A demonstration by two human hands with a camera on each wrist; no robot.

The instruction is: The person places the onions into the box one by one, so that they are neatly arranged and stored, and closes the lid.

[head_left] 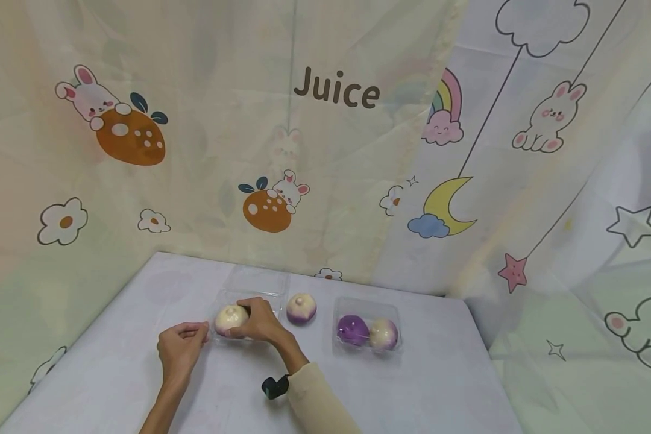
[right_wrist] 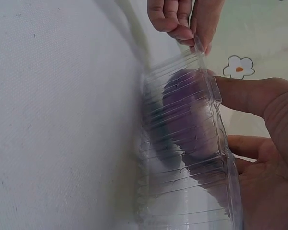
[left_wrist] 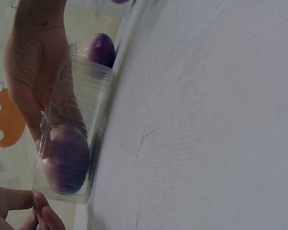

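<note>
A clear plastic clamshell box [head_left: 256, 281] lies on the table in front of me, its lid folded back. My right hand [head_left: 261, 323] reaches into the box and holds a glossy, round cream-and-purple ball [head_left: 231, 319] with a small knob on top. In the right wrist view the ball [right_wrist: 182, 115] shows through the ribbed wall, the thumb at its side. My left hand [head_left: 181, 349] pinches the box's left rim between thumb and fingers; the left wrist view shows those fingers [left_wrist: 47, 216] at the corner.
Another cream-and-purple ball [head_left: 301, 308] stands on the white table [head_left: 428, 386] just right of the open box. Farther right, a second clear box [head_left: 366, 304] contains a purple ball [head_left: 352, 330] and a cream-and-purple one [head_left: 383, 334]. A printed curtain [head_left: 206, 120] hangs behind.
</note>
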